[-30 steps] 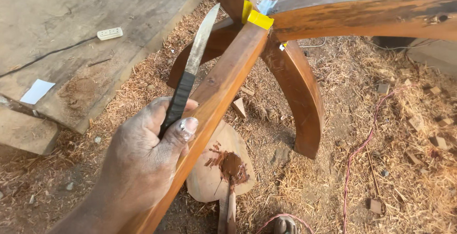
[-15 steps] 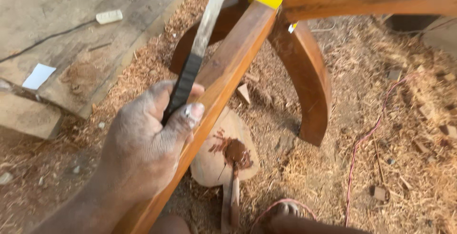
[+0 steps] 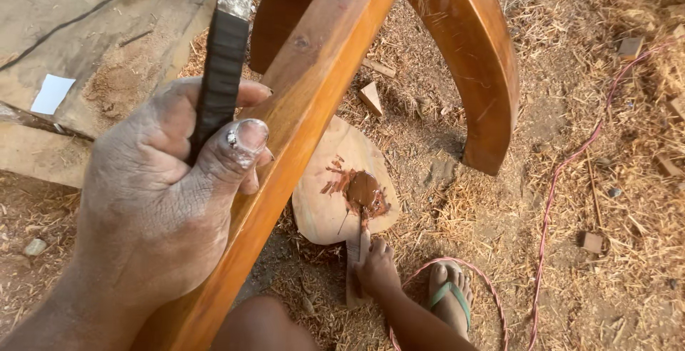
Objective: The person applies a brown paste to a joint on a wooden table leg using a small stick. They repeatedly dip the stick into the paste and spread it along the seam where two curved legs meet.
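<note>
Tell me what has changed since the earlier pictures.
The right hand has come into view low down and reached to the stick lying in the brown paste on the wood slab. The view has dropped closer. The left hand stays closed on the knife against the wooden leg.

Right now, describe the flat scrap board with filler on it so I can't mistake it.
Find the long varnished wooden rail beside the left hand. Just beneath it on the shavings lies a pale rounded board. It alone carries a glossy brown blob, where the right hand holds a stick.
</note>
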